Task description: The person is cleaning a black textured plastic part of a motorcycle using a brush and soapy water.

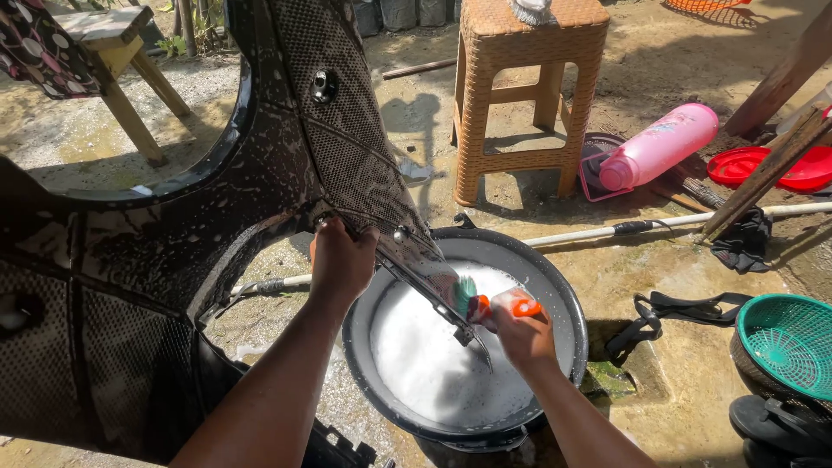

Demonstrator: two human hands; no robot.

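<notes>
Black scooter panel (173, 251), soap-flecked over most of its surface, tilts above the basin (555, 295) of suds. Left hand (341, 260) grips its lower edge; right hand (520, 334) clenches a brush (485, 303) against the tip. Rinsing remains, by appearance.

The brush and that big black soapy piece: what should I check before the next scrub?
1. Left hand grips the black panel: ok.
2. Right hand holds the brush: ok.
3. Bristles touch the panel's lower tip: ok.
4. Basin of foamy water sits under the tip: ok.
5. Panel covered in suds: ok.
6. Hose on the ground running: cannot tell.
</notes>
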